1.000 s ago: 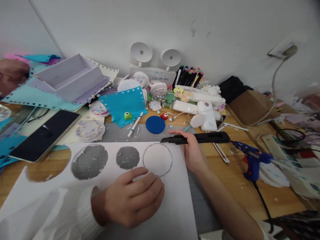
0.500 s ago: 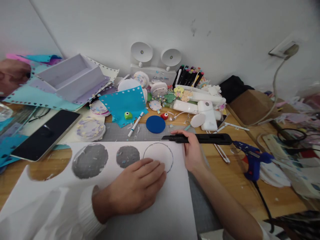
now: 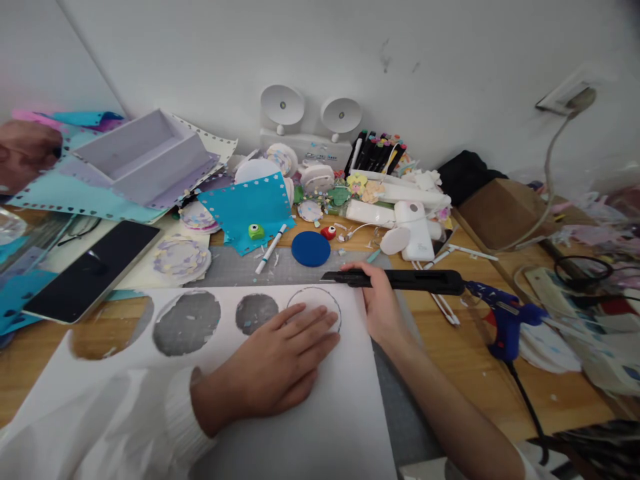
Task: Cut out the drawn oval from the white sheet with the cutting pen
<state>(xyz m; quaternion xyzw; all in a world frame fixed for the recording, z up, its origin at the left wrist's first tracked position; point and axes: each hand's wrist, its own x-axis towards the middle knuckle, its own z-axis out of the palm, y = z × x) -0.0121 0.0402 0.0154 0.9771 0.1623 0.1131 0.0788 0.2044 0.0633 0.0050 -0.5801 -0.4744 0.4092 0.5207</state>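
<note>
A large white sheet (image 3: 345,400) lies over a grey cutting mat (image 3: 400,400), with several round holes along its far edge and a circle drawn near its far right corner. My left hand (image 3: 280,353) rests flat on the sheet, fingers stretched out and covering the lower part of the drawn circle. In my right hand (image 3: 383,303) is a black utility knife (image 3: 425,281), gripped near its front end. Its blade points left, by the sheet's far edge just above the circle. Whether the blade touches the sheet I cannot tell.
Beyond the sheet lie a blue disc (image 3: 311,249), a white marker (image 3: 271,249) and small craft punches (image 3: 256,231). A phone (image 3: 95,270) and a lilac box (image 3: 150,153) are at left. A blue glue gun (image 3: 505,320) with its cord lies at right.
The white sheet has shifted slightly to the right at its far left side, and its holes with it. My left hand's fingers have spread and straightened. My right hand still holds the knife.
</note>
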